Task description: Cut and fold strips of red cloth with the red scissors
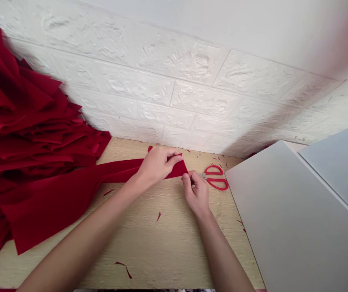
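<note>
A long piece of red felt [70, 194] lies across the wooden table [168, 243], running from the left to a pointed end near the wall. My left hand [157, 164] rests on that end, fingers pressed down and folding the felt. My right hand [196, 192] pinches the tip of the felt at its lower right corner. Red-handled scissors [215, 178] lie on the table just right of my right hand, untouched.
A tall stack of red felt pieces [18, 117] fills the left side. A white brick-pattern wall [177, 93] runs behind. A grey board [292, 223] covers the right part of the table. Small red offcuts [124, 267] are scattered on the wood.
</note>
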`<move>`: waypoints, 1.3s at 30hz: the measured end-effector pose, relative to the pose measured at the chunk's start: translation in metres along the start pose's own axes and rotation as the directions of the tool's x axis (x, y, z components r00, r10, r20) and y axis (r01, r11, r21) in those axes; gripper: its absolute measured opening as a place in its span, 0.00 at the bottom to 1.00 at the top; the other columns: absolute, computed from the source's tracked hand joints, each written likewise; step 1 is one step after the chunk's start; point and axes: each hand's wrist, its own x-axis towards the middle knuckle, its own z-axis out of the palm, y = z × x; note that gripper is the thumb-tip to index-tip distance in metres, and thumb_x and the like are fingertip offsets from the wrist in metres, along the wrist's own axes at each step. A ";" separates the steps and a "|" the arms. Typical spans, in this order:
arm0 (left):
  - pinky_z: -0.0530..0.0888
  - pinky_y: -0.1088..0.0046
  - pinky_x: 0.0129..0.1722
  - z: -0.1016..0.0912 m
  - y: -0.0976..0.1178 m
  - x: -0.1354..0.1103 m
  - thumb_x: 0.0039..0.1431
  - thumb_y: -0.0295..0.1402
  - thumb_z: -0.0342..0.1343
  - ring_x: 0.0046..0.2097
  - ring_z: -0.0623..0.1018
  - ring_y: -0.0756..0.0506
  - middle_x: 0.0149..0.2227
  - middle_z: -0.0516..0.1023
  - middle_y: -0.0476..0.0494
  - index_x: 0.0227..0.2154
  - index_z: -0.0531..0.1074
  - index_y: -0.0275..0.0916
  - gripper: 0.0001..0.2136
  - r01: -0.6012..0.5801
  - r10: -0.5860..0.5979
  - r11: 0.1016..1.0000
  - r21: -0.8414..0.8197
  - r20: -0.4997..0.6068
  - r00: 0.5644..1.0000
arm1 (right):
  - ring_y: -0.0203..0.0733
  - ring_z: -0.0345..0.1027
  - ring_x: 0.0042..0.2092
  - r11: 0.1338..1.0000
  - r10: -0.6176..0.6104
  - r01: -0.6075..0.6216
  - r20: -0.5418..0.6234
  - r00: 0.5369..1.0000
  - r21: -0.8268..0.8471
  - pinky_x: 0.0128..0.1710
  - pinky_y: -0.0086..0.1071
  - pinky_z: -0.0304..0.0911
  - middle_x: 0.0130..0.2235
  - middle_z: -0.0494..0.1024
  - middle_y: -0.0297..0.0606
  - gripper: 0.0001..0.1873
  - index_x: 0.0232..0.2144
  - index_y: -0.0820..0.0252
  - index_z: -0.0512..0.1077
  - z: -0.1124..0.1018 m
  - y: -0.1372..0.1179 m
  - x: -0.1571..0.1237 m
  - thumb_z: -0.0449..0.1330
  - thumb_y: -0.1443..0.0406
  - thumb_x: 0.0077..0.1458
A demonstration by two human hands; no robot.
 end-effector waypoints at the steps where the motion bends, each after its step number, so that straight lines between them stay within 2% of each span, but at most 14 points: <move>1: 0.64 0.72 0.31 -0.003 -0.001 0.001 0.63 0.38 0.52 0.28 0.71 0.49 0.27 0.79 0.50 0.27 0.76 0.38 0.13 0.003 -0.003 1.000 -0.020 -0.018 1.000 | 0.33 0.57 0.23 1.000 0.003 -0.003 0.009 1.000 0.020 0.25 0.29 0.52 0.22 0.66 0.29 0.16 0.26 0.56 0.66 0.000 -0.001 0.000 0.52 0.57 0.66; 7: 0.63 0.73 0.31 -0.006 -0.003 0.001 0.63 0.39 0.53 0.28 0.70 0.50 0.26 0.77 0.51 0.27 0.75 0.38 0.13 -0.007 0.006 0.999 -0.037 -0.037 0.999 | 0.35 0.60 0.24 0.993 0.034 -0.036 0.018 0.999 0.109 0.26 0.29 0.56 0.25 0.70 0.30 0.13 0.33 0.57 0.69 0.002 0.000 0.000 0.54 0.56 0.64; 13: 0.62 0.72 0.29 -0.001 -0.001 -0.001 0.63 0.38 0.52 0.29 0.70 0.50 0.25 0.76 0.50 0.25 0.73 0.38 0.14 -0.030 0.030 0.999 -0.016 -0.022 0.999 | 0.35 0.60 0.26 0.996 0.039 -0.039 -0.003 0.999 0.085 0.28 0.30 0.56 0.24 0.66 0.30 0.17 0.28 0.56 0.66 0.001 0.001 0.001 0.49 0.56 0.68; 17: 0.61 0.72 0.28 -0.001 0.000 -0.001 0.63 0.38 0.52 0.28 0.70 0.49 0.25 0.76 0.51 0.26 0.73 0.38 0.13 0.004 -0.004 1.000 -0.009 -0.033 0.999 | 0.35 0.62 0.26 0.982 0.081 -0.077 -0.017 0.997 0.171 0.27 0.29 0.58 0.27 0.70 0.31 0.12 0.39 0.57 0.69 0.004 0.001 0.000 0.54 0.56 0.65; 19: 0.62 0.72 0.29 -0.001 0.000 -0.001 0.63 0.38 0.52 0.29 0.71 0.49 0.25 0.76 0.51 0.26 0.74 0.38 0.13 0.004 -0.005 1.000 -0.012 -0.038 0.999 | 0.34 0.62 0.26 0.962 0.117 -0.105 -0.036 0.992 0.252 0.25 0.28 0.59 0.29 0.72 0.32 0.13 0.42 0.57 0.68 0.007 0.001 0.001 0.58 0.55 0.62; 22: 0.63 0.72 0.30 0.000 0.001 -0.001 0.63 0.36 0.52 0.29 0.72 0.49 0.26 0.77 0.50 0.26 0.74 0.38 0.12 -0.001 0.001 1.000 -0.010 -0.044 0.999 | 0.32 0.60 0.24 0.924 0.176 -0.145 -0.056 0.983 0.353 0.22 0.27 0.56 0.29 0.72 0.31 0.15 0.41 0.56 0.66 0.010 -0.001 0.001 0.61 0.54 0.59; 26: 0.62 0.73 0.29 0.000 0.002 -0.001 0.63 0.38 0.52 0.30 0.72 0.49 0.27 0.77 0.50 0.27 0.74 0.38 0.13 0.008 -0.010 0.999 -0.042 -0.037 0.999 | 0.31 0.58 0.22 0.897 0.187 -0.134 -0.086 0.979 0.422 0.21 0.26 0.55 0.28 0.70 0.28 0.15 0.40 0.54 0.64 0.009 -0.003 0.001 0.63 0.55 0.57; 31: 0.63 0.73 0.28 -0.003 0.002 0.000 0.63 0.39 0.52 0.27 0.69 0.50 0.25 0.75 0.51 0.26 0.74 0.38 0.14 0.021 -0.021 0.996 -0.085 0.002 1.000 | 0.31 0.58 0.22 0.884 0.194 -0.149 -0.057 0.979 0.443 0.21 0.27 0.55 0.24 0.67 0.26 0.14 0.37 0.55 0.66 0.004 -0.004 0.003 0.64 0.55 0.56; 35: 0.65 0.73 0.30 -0.008 0.004 0.000 0.63 0.38 0.53 0.29 0.73 0.49 0.27 0.77 0.50 0.27 0.75 0.37 0.13 0.031 -0.025 0.992 -0.122 0.053 0.998 | 0.32 0.60 0.22 0.891 0.173 -0.146 -0.025 0.985 0.429 0.23 0.27 0.57 0.22 0.67 0.25 0.14 0.36 0.55 0.67 0.000 -0.005 0.003 0.65 0.56 0.56; 39: 0.68 0.74 0.33 -0.014 0.009 -0.001 0.63 0.37 0.53 0.32 0.75 0.49 0.29 0.79 0.49 0.29 0.76 0.37 0.11 0.034 -0.004 0.971 -0.237 0.127 0.992 | 0.33 0.63 0.23 0.912 0.124 -0.082 -0.078 0.989 0.402 0.24 0.29 0.61 0.25 0.71 0.29 0.12 0.36 0.55 0.69 -0.006 -0.013 -0.002 0.66 0.57 0.55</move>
